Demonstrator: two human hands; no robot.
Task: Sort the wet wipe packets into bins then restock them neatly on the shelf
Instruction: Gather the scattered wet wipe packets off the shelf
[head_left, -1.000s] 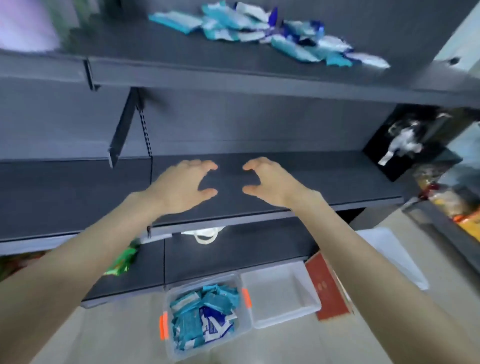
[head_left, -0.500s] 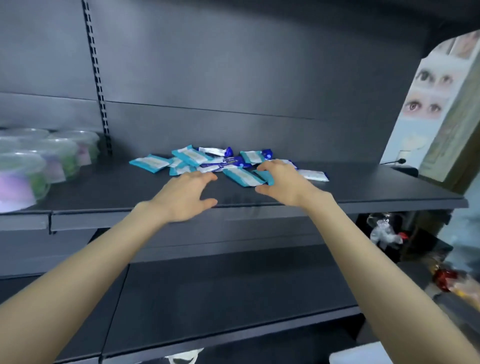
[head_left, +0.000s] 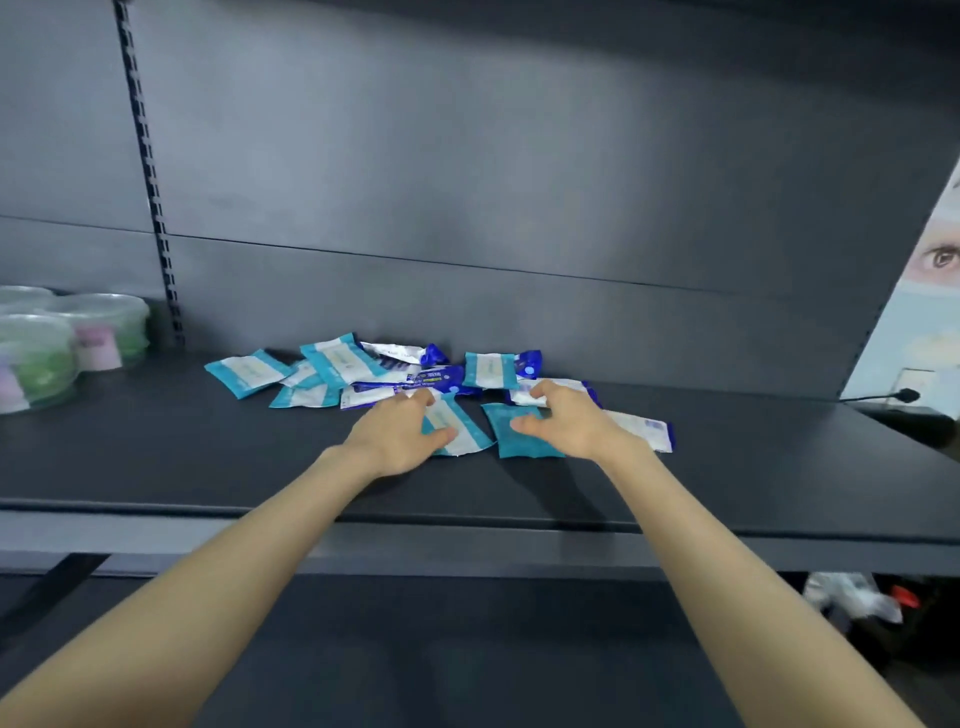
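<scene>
Leftward, lidded tubs (head_left: 98, 332) sit apart from packets (head_left: 340, 361) that left hand (head_left: 397, 434) and right hand (head_left: 569, 421) touch, uncurled.

Dark grey metal shelf (head_left: 208, 467), flat deck, back panel (head_left: 519, 208) rising behind. Loose heap of wet wipe packets (head_left: 415, 382) toward the back at 12 o'clock, overlapping, teal-and-white mixed with dark blue. 1 teal packet (head_left: 519, 446) lies flat at the heap's 5 o'clock edge. Cluster of clear lidded tubs (head_left: 98, 332) at 9 o'clock, well apart from the heap.
</scene>
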